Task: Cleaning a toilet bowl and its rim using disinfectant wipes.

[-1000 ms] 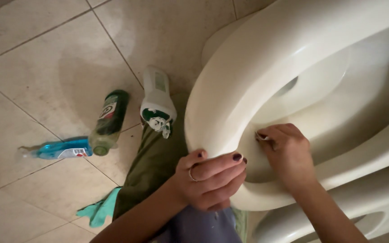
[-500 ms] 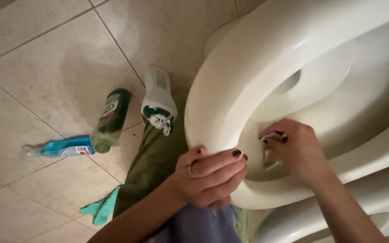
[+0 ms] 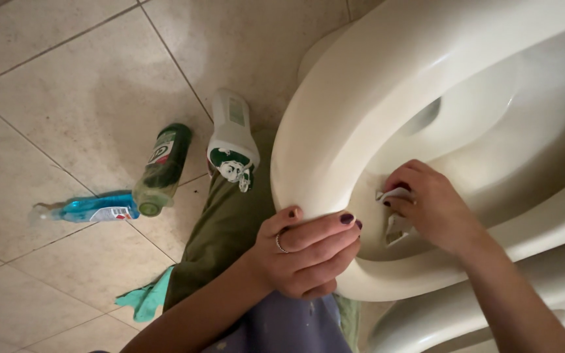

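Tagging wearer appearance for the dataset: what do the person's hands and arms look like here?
Both forearms are bare, no sleeves or gloves. The left hand wears a thin ring on one finger and dark purple nail polish. The right hand shows the same dark polish, no ring visible.

- The toilet seat looks like smooth, hard plastic, off-white, with a soft gloss.
- The toilet bowl under it seems glazed ceramic, shiny and smooth.
- The small white wipe in the right hand looks like thin, matt paper or cloth; I cannot tell which.
- The left hand has a metal ring, and the nails are glossy dark.
- The floor is beige tile, matt, with dull stains.
- The green bottle, the white bottle and the blue spray bottle are plastic, a little shiny.
- The teal cloth looks soft and matt.
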